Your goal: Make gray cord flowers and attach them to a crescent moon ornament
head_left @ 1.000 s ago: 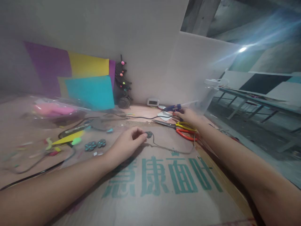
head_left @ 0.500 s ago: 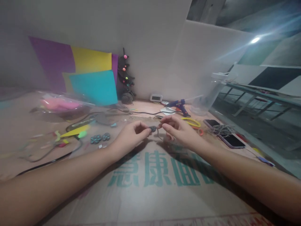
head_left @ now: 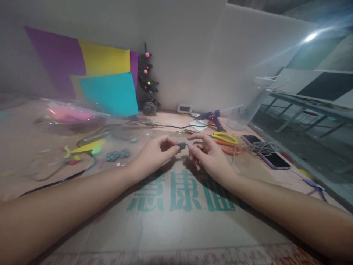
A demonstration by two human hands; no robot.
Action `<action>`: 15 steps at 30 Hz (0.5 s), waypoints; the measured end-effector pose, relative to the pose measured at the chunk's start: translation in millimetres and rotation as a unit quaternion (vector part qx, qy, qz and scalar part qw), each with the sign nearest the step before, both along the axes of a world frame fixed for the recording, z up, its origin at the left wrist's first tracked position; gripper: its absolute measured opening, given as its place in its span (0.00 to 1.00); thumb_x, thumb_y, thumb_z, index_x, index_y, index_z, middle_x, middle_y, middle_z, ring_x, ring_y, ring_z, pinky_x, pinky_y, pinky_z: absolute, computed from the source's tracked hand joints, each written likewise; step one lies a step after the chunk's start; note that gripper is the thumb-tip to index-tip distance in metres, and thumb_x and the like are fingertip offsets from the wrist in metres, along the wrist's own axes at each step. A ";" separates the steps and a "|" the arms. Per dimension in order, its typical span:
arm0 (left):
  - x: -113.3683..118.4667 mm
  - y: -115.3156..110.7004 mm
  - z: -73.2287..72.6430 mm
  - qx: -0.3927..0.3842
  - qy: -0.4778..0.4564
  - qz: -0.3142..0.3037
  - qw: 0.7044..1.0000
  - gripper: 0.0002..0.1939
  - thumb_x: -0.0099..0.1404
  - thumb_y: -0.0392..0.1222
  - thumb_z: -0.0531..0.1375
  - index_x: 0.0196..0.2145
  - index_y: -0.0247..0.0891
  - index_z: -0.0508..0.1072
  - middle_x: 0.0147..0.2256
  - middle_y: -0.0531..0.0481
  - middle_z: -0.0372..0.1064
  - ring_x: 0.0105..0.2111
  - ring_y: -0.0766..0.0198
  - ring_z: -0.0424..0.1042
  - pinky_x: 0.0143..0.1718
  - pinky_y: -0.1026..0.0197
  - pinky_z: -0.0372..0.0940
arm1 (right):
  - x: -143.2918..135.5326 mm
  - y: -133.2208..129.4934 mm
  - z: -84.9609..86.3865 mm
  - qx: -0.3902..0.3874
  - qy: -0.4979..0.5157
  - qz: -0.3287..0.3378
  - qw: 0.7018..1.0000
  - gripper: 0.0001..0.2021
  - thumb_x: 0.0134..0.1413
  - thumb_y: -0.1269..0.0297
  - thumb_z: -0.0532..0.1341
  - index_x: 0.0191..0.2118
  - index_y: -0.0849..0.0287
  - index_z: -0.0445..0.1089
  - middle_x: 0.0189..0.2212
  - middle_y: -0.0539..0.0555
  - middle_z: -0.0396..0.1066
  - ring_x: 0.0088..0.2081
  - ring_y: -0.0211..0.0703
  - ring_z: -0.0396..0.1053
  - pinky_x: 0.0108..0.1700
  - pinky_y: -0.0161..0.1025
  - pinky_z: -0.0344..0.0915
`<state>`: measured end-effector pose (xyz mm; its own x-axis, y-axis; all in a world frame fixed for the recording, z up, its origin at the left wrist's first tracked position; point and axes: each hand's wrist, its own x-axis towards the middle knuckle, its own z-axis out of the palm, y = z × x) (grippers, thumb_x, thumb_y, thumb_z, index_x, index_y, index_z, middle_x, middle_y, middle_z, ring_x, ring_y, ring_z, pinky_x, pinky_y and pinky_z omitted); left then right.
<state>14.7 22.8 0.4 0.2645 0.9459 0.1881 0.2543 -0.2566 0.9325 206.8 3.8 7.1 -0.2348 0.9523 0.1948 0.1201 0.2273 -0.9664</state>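
Note:
Between thumb and fingers, my left hand [head_left: 162, 149] pinches a small dark grey coiled piece [head_left: 181, 145] above the middle of the table. A thin grey strand [head_left: 188, 145] runs from that piece to my right hand [head_left: 205, 151], whose thumb and fingers are closed on it, with the index finger raised. Two flower-like grey-blue coiled pieces, one larger [head_left: 113, 156] and one smaller [head_left: 125, 153], lie to the left of my left hand. Scissors with yellow and orange handles [head_left: 226, 138] lie just behind my right hand.
A blue glue gun [head_left: 213, 117], a small white clock [head_left: 184, 108] and a dark decorated tree [head_left: 149, 81] stand at the back. Two phones [head_left: 274, 161] with a grey cord are right. A yellow piece [head_left: 88, 146], black cable [head_left: 55, 183] and bagged pink material [head_left: 68, 113] are left.
My right hand has closed on the strand, and its fingers have curled. The loop of strand that hung between the hands is now a short stretch. The view has tilted slightly downward.

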 end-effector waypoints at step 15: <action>1.0 -4.6 5.2 -0.005 -0.006 -0.013 1.000 0.08 0.62 0.45 0.61 0.32 0.37 0.70 0.31 0.51 0.72 0.32 0.62 0.71 0.32 0.61 0.63 | -0.2 -3.1 -0.7 0.054 -0.043 0.018 0.997 0.13 0.61 0.59 0.59 0.49 0.56 0.63 0.20 0.41 0.60 0.21 0.33 0.58 0.24 0.31 0.55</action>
<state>15.7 18.2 5.6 0.2864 0.9407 0.1818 0.2358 -0.2531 0.9383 206.6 0.7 6.4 -0.2882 0.9178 0.2731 0.1921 0.3348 -0.9225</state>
